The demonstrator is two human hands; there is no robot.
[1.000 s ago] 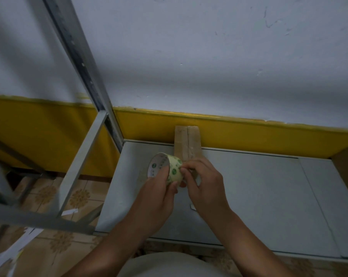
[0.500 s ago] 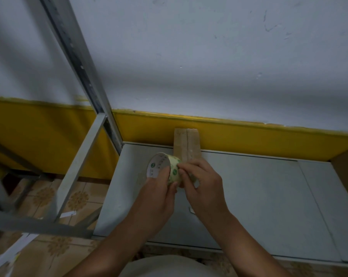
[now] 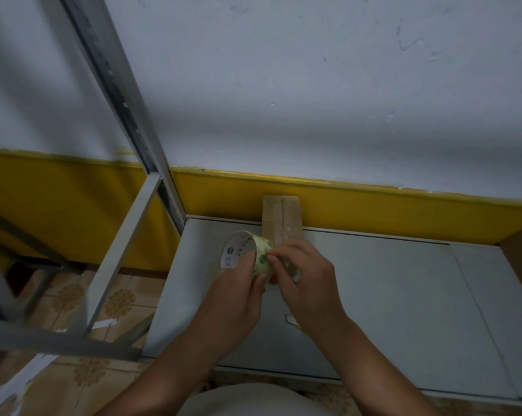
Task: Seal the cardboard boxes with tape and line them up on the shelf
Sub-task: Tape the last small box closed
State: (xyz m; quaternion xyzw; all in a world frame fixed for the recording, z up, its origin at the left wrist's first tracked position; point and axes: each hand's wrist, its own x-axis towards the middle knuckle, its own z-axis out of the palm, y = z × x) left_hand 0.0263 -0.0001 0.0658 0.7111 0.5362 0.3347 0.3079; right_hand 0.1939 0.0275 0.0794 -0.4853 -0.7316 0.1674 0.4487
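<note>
little changed: my left hand [image 3: 235, 298] still grips the tape roll [image 3: 262, 258], right hand [image 3: 307, 283] pinches its end; no strip freed yet.

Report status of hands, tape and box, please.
Left hand holds tape; right hand pinches its outer layer. Box stands on shelf, behind hands. No obstacle seen.
</note>
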